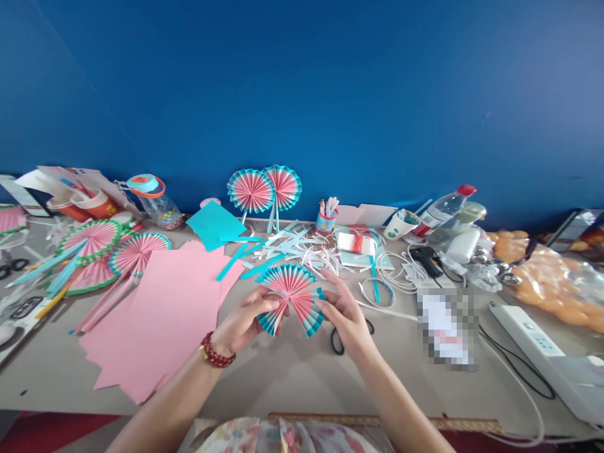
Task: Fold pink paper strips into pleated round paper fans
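A pleated paper fan, pink in the middle with teal edges, is spread out between my hands, with a gap at its lower side. My left hand pinches its left part between thumb and fingers. On the right edge, my right hand grips the folds with the thumb in front. Black scissor handles lie on the table, partly hidden by my right hand. Two finished-looking fans on sticks stand upright behind, against the blue wall.
Pink paper sheets lie at left, beside more fans. Paper strips, a teal sheet and a pencil cup are behind. At right are a bottle, a glue gun and a power strip.
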Motion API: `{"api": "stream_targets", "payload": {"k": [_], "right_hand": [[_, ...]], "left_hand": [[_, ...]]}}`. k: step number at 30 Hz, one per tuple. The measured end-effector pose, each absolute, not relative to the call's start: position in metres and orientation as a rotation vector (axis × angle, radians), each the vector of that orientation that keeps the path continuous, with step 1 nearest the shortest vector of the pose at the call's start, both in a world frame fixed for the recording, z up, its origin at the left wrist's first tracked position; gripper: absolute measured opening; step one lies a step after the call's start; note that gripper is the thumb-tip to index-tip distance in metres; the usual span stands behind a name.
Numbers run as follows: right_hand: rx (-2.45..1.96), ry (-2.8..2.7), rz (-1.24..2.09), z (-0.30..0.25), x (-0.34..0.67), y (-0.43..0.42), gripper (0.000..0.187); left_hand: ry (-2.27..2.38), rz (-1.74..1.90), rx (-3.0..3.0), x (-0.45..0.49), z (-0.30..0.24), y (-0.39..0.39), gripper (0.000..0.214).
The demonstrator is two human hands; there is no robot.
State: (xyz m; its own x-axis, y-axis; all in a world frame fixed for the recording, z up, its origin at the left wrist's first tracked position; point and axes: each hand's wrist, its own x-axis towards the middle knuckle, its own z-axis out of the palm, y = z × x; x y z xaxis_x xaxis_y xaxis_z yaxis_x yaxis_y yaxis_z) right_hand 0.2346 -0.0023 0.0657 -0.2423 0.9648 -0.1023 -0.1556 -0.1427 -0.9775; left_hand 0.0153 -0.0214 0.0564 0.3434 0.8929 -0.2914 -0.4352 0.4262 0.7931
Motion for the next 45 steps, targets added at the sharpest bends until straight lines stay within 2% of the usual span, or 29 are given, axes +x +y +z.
{"api": "stream_targets", "payload": {"k": [6,28,34,39,45], "right_hand": [[-1.147,-1.171,1.527,0.070,0.235,-0.001,0.057],[-1.107,-1.109,1.624,0.059,0.237,0.000,0.056],[-1.065,-1.327,1.410,0.048,0.242,0.002,0.048],[-0.990,-1.544,1.100,0.052,0.249,0.008,0.052],[-1.014,-1.723,0.854,0.073,0.244,0.008,0.055]], "left_hand": [[0.803,0.972,0.709,0.017,0.057,-0.023,0.022],[0.864,1.014,0.678,0.018,0.063,-0.026,0.027],[1.064,1.043,0.849,0.016,0.052,-0.027,0.026],[1.083,1.048,1.325,0.016,0.049,-0.025,0.024],[1.018,1.037,1.402,0.019,0.052,-0.026,0.033]]}}
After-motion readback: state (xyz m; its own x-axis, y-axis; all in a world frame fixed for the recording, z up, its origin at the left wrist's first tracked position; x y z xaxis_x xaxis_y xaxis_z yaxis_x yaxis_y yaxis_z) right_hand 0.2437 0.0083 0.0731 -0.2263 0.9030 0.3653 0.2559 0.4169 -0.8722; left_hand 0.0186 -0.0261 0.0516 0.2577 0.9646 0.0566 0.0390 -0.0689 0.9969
